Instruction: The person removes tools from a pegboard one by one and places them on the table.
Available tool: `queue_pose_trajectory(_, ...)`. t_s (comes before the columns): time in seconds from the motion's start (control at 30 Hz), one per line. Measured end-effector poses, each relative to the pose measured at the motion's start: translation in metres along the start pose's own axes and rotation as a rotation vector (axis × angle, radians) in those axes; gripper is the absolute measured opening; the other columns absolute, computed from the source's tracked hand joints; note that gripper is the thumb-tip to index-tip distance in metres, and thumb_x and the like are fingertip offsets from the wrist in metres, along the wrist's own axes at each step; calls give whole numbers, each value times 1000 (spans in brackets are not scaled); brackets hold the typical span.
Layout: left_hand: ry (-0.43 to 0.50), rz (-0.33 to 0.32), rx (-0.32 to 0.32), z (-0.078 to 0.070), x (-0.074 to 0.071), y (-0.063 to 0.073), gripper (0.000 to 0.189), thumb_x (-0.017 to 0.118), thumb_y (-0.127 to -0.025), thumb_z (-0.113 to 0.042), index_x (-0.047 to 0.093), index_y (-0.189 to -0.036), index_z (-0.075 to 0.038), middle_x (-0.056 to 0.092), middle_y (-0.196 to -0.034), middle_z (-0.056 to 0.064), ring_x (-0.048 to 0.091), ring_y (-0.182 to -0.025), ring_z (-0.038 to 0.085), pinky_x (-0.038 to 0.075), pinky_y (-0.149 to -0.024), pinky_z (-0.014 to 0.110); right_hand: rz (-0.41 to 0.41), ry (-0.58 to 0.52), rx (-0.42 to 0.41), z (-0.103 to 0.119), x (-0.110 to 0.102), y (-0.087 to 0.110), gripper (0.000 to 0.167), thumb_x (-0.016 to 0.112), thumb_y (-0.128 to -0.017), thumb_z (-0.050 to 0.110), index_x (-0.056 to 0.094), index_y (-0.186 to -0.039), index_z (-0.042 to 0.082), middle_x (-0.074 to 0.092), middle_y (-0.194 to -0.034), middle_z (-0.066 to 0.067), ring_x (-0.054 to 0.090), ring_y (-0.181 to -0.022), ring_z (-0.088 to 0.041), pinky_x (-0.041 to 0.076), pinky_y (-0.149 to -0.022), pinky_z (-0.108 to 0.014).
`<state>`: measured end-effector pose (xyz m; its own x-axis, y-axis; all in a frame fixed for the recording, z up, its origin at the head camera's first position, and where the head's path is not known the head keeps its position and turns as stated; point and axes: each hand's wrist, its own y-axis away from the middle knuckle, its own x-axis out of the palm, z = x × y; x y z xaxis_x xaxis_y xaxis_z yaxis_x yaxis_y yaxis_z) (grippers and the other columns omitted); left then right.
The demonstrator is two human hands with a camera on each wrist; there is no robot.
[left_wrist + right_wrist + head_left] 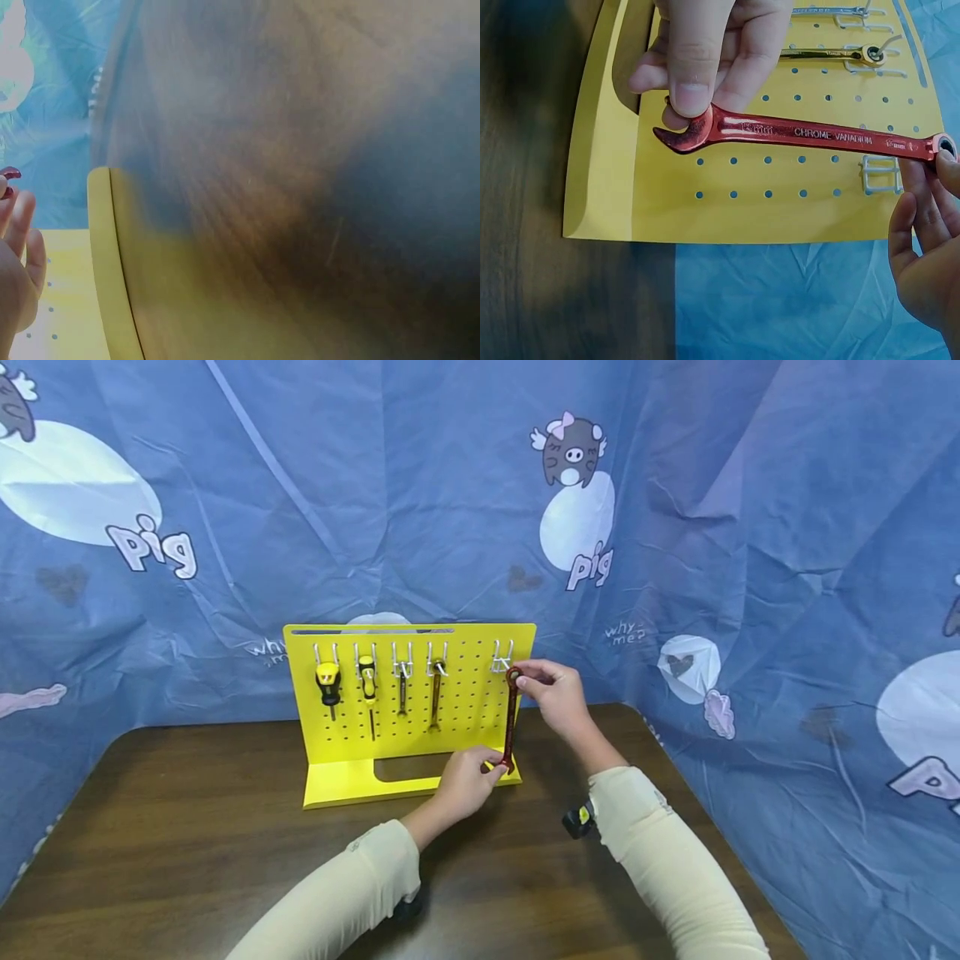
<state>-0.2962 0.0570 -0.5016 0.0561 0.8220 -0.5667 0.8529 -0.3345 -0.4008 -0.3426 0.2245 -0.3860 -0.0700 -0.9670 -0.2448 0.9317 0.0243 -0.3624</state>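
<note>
A red combination wrench [511, 722] stands nearly upright in front of the right part of a yellow pegboard [337, 781]. My left hand [467, 781] pinches its open end at the bottom, between thumb and fingers. Up at the ring end, my right hand [558, 697] holds the wrench with thumb and fingertips, just beside and below a white wire hook [501, 662]. In the right wrist view the shaft of the wrench [810, 135] reads "CHROME VANADIUM". The left wrist view catches only part of the left hand [19, 277] and a bit of red metal.
Two yellow-and-black screwdrivers, one thick [327, 681] and one slimmer [367, 677], hang on the board's left. A small wrench [402, 689] and a longer gold one [436, 697] hang beside them. The board stands on a brown wooden table [225, 827] before a blue printed cloth [465, 527].
</note>
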Motion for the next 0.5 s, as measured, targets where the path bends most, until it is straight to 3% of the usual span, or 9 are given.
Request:
queue_pose_trajectory(0.27,41,57,9,-11,-1,10,13,76,-91,-12,77,-101,-4,75,-97,5,68,-83,17,56,-77,32,18,69,-21,5,-6,9,21,72,-92,1,74,-112,-2,74,-97,-16,70,-81,-14,59,-76,-33)
queue_pose_trajectory(0.5,68,78,47,-18,4,26,11,75,-91,-11,75,-100,-4,74,-93,3,66,-82,13,56,-78,31,55,92,-32,3,-13,19,20,73,-91,0,74,-110,-5,74,-91,-17,66,-69,-17,58,-67,-36)
